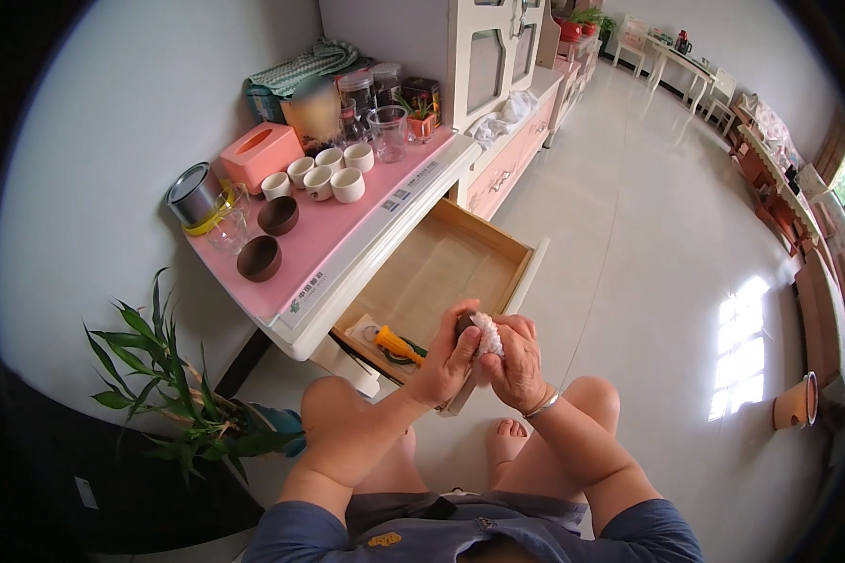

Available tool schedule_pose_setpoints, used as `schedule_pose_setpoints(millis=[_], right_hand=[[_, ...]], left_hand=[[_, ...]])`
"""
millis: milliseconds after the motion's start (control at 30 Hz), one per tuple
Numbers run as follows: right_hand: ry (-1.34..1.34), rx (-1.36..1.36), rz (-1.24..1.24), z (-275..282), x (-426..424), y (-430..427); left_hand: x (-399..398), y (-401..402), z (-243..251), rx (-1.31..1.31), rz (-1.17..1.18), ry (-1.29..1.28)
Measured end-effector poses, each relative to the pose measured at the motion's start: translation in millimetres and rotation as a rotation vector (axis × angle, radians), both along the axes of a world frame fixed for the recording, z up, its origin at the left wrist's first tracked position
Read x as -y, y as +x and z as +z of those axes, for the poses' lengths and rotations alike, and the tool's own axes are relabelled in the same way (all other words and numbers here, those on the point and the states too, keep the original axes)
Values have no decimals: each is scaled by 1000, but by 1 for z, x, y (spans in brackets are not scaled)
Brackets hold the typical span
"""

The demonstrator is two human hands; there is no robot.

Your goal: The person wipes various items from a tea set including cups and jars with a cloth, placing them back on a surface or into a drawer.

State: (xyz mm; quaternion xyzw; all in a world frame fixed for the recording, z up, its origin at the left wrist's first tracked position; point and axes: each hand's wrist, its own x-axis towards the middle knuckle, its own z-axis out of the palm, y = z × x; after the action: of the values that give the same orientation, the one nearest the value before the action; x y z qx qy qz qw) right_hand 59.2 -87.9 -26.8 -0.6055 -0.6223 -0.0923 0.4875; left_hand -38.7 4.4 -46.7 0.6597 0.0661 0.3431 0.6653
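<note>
Above the front of a pulled-out drawer, my left hand grips a small dark brown cup, mostly covered by the fingers. My right hand presses a white fluffy cloth against it. Two brown cups, one nearer and one farther back, stand on the pink tabletop. Several white cups are grouped behind them. Inside the wooden drawer lies a yellow-handled tool, its type unclear, beside a dark green cord.
Clear glasses, a lidded metal canister and a pink tissue box line the wall side. Jars and a glass pitcher stand farther back. A potted plant rises at left; a bin stands at right.
</note>
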Motion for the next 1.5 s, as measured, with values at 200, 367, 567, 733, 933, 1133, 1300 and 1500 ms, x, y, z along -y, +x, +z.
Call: schedule_pose_setpoints(millis=[200,367,567,733,933,1133,1300,1500], right_hand=[[-239,-368,-12,-18,-2,3],[-5,-1246,310,11,-2,7],[-279,-743,259,-22,-1,15],[-104,-748,237,-5,-1,26],[-327,-781,272,-10,-4,17],[-319,-927,158,-2,-5,17],[-343,-980,120,-18,-9,22],[-266,-1189,190,-8,-15,23]], left_hand=[[3,9,-16,-72,-151,-520],[-10,-5,28,-169,-401,-916],[-10,3,26,-360,-465,-891],[-18,0,14,-465,-643,-805],[-12,-6,30,-354,-558,-665],[-18,-5,24,-111,-261,-295],[-14,-9,29,-248,-140,220],[-21,-24,57,-125,114,624]])
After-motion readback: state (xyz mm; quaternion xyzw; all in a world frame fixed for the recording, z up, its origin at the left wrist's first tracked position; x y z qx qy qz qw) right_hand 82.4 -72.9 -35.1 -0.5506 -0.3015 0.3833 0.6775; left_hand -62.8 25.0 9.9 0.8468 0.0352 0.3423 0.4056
